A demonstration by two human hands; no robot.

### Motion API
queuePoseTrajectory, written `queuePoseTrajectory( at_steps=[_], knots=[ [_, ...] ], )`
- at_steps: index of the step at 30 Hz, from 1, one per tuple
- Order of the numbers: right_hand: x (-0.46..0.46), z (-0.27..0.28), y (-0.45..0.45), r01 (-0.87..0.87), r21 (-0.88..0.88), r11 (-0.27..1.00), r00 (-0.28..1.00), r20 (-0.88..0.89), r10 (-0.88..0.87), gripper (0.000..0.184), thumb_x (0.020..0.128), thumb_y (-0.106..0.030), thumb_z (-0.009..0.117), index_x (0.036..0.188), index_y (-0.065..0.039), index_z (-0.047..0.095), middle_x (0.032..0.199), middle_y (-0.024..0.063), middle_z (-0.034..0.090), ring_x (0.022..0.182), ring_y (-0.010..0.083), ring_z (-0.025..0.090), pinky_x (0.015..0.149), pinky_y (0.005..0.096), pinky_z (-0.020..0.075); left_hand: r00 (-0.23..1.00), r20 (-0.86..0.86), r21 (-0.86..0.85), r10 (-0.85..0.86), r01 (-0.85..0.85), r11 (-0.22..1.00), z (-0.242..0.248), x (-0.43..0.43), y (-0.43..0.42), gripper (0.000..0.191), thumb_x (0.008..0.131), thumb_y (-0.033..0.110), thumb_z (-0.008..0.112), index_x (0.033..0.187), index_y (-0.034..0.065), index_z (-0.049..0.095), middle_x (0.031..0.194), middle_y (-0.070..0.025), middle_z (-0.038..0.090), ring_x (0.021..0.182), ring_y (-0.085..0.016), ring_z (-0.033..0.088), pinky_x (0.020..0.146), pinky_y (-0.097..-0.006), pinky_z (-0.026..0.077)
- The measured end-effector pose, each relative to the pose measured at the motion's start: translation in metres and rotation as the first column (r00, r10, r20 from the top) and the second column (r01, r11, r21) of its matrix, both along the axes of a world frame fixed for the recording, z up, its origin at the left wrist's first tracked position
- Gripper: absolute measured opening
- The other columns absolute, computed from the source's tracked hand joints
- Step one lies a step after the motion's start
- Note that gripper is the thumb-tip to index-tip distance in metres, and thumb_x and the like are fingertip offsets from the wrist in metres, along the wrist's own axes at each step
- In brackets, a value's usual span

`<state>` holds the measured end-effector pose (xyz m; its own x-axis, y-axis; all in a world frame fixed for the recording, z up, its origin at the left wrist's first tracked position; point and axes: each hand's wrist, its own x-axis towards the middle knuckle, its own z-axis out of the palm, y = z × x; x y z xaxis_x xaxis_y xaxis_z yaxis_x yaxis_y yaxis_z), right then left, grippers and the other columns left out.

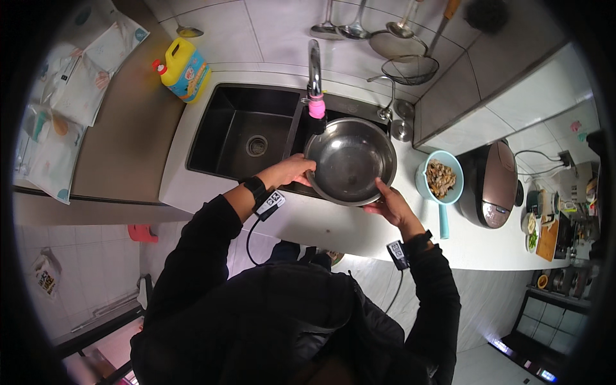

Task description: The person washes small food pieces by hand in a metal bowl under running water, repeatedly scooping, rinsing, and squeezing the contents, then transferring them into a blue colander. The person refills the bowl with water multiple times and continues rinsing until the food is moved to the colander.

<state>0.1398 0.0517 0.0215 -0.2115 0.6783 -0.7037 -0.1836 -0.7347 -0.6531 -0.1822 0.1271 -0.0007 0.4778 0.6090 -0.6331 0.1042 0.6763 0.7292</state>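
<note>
Both hands hold a stainless steel bowl over the right basin of a black double sink. My left hand grips its left rim, and my right hand has the lower right rim, with the thumb over the edge. The bowl looks free of food. Just above its upper left rim is the chrome faucet with a pink fitting. Most of the right basin is hidden beneath the bowl. To the right, a light blue handled strainer or pot containing chopped brownish food rests on the white counter.
A yellow detergent jug stands behind the sink's left end. A rice cooker is on the right counter, with a wooden cutting board farther off. Ladles and a wire skimmer hang on the wall. A small curved tap rises behind the bowl.
</note>
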Motion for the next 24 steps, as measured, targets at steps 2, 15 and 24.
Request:
queuePoseTrajectory(
  at_steps=[2,15,24],
  knots=[
    [-0.024,-0.014,0.022,0.097,0.050,0.994,0.994,-0.062,-0.094,0.045,0.094,-0.020,0.055,0.126,0.011,0.045,0.116,0.0235,0.059,0.095,0.0314,0.066,0.071,0.0380,0.0621,0.998,-0.039,0.032,0.050,-0.049,0.998,0.000,-0.005,0.017,0.036,0.088,0.021,0.060,0.116,-0.0002,0.056,0.099,-0.0114,0.067,0.085,-0.021,0.068,0.077,-0.0393,0.059],
    [-0.079,-0.051,0.052,0.348,-0.020,0.937,0.938,0.010,-0.348,0.030,0.090,-0.002,0.048,0.115,0.014,0.049,0.108,0.0216,0.059,0.090,0.0303,0.064,0.068,0.0388,0.0631,0.675,-0.245,0.883,0.696,-0.141,0.447,-0.036,-0.008,0.145,0.025,0.087,0.025,0.064,0.105,0.0085,0.070,0.099,-0.0146,0.069,0.091,-0.032,0.067,0.079,-0.0393,0.053],
    [-0.086,-0.057,0.040,0.352,-0.052,0.934,0.936,0.036,-0.351,0.027,0.089,-0.001,0.048,0.109,0.016,0.050,0.104,0.0236,0.059,0.084,0.0336,0.066,0.065,0.0418,0.0637,0.795,-0.347,0.870,0.497,0.074,0.488,-0.040,-0.015,0.133,0.022,0.088,0.018,0.060,0.105,0.0110,0.071,0.108,-0.0167,0.066,0.099,-0.033,0.064,0.084,-0.0392,0.052]
  ],
)
